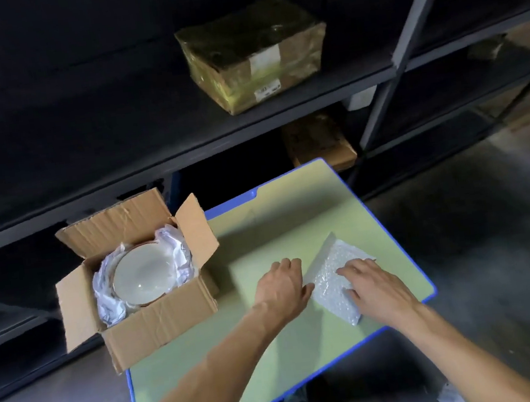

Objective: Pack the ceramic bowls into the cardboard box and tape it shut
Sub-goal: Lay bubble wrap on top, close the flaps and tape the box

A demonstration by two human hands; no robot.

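Palm down, the right hand (379, 288) lies with straight, spread fingers (349, 270) on a bubble-wrap sheet (330, 268). The left hand (282, 287), bent at the knuckles, meets the sheet's nine-o'clock edge; whether it grips is unclear. Both rest on a green, blue-edged table (292, 217). At nine o'clock the open cardboard box (158, 324) holds a ceramic bowl (141, 277) in white paper (109, 306). Dark shelving (97, 121) at twelve carries a taped parcel (252, 55), labels unreadable.
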